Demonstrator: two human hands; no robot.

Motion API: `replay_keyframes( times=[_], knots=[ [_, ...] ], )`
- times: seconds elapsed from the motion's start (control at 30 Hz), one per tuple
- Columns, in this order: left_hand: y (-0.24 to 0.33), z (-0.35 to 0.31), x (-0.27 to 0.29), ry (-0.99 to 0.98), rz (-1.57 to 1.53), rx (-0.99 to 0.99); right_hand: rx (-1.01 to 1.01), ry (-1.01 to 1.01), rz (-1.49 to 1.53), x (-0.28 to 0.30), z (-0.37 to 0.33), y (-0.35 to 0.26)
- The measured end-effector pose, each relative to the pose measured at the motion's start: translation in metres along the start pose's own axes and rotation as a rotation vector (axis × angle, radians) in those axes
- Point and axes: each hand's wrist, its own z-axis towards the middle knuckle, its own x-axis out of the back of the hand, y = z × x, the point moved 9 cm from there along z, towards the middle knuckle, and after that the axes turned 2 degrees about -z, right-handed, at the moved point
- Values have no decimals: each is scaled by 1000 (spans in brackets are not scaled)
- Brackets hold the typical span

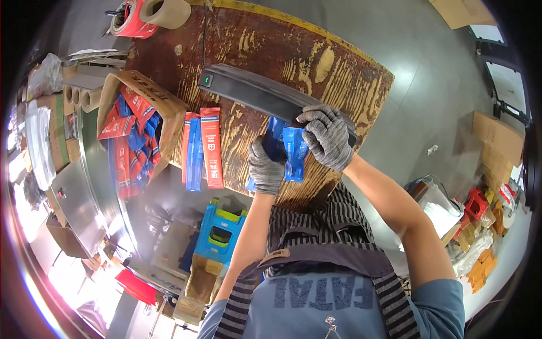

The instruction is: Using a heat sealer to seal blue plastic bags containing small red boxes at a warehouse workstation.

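My left hand (266, 168), in a grey knit glove, is closed around a long blue packet (275, 134) that slants up toward a black bar-shaped device. A second blue packet (295, 157) hangs between my hands, over the table's near edge. My right hand (327, 137), gloved the same way, has its fingers curled at that packet's upper end, beside the black device (254, 90). One bare fingertip pokes out of the right glove. A small green light glows at the device's left end. The packets' upper ends are partly hidden by my right fingers.
Red and blue long packets (212, 148) lie side by side left of my hands on the worn wooden table (243, 42). An open carton (161, 93) of similar packets stands farther left. Tape rolls (169, 12) sit at the far left corner. A blue stool (217, 229) stands below.
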Motion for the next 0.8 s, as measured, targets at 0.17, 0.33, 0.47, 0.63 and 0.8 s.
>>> replay_keyframes(
  times=[0.17,0.33,0.47,0.63,0.8],
  knots=[
    [-4,0,2,14,3,41,-8,0,-18,-4,-3,0],
    [-1,0,0,10,4,44,-12,1,-60,-3,-5,-1],
    [-2,0,-1,15,-28,57,-1,16,-74,-3,-6,-2],
    [-4,-1,0,28,-3,54,-15,0,-83,-3,-6,-4],
    [-3,-1,0,24,-6,74,-21,-8,-98,-4,-7,-3]
  ],
)
